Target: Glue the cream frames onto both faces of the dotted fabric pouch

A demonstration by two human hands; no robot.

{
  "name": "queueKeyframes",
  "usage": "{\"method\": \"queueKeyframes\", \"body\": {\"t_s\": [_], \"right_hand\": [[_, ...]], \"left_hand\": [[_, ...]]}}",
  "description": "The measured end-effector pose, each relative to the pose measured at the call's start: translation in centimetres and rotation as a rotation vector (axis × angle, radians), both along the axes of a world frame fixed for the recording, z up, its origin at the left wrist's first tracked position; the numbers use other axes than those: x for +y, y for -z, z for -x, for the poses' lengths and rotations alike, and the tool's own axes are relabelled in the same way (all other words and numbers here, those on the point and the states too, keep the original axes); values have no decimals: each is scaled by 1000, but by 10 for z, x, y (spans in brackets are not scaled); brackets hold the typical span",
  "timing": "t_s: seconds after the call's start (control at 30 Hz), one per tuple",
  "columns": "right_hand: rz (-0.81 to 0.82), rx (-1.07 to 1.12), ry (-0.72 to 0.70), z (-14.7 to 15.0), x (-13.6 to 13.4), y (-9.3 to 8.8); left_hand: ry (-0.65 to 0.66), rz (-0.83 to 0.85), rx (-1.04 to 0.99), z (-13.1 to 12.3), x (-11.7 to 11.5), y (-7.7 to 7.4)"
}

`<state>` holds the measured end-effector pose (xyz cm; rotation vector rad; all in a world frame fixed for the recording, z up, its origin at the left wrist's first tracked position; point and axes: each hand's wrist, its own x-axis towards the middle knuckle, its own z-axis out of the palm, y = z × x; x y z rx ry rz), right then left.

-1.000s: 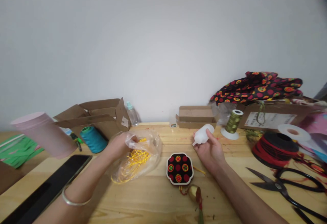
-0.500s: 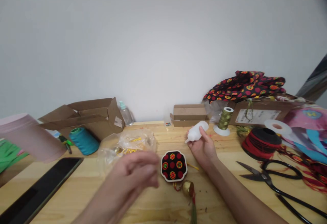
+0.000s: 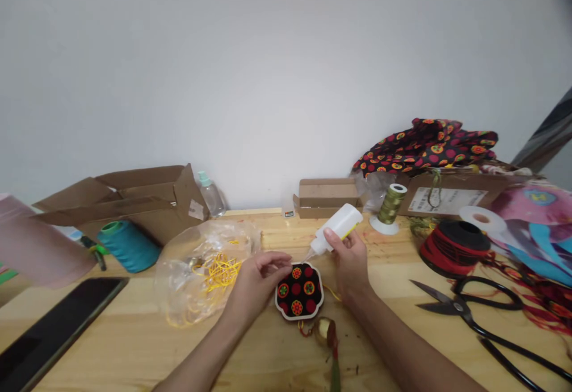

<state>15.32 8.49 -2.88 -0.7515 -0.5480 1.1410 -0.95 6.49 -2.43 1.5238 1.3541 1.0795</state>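
Observation:
A scalloped pendant, faced in black fabric with red and orange patterns and edged in a pale rim, lies flat on the table. My left hand is curled at its upper left, with thumb and fingertips closed at the rim. My right hand is wrapped round a white squeeze bottle, tilted so that its narrow nozzle points down at the pendant's top edge. Whether the nozzle touches the rim I cannot tell. Below the pendant hang a brass bell and a tassel. A yellow cord shows at its right.
Left are a clear bag of yellow cords, a teal thread cone and a dark phone. Right are black scissors, a red cord spool and a green thread spool. Cardboard boxes line the wall.
My left hand has moved in to the pendant's upper left rim. My right hand has tipped the bottle and brought its nozzle down to the pendant's top edge. The view has shifted slightly.

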Motion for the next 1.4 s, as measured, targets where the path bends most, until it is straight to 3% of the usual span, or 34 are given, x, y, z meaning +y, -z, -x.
{"method": "queueKeyframes", "body": {"t_s": [0.23,0.6,1.2,1.4], "right_hand": [[-10,20,33,-6,4,0],[0,79,30,-6,5,0],[2,81,13,-6,4,-2],[7,88,12,-6,4,-3]], "left_hand": [[105,-135,241,-10,-1,-5],[137,-244,385,-6,-3,-6],[139,-270,362,-5,-1,-6],[145,-210,303,-6,6,-6]]}}
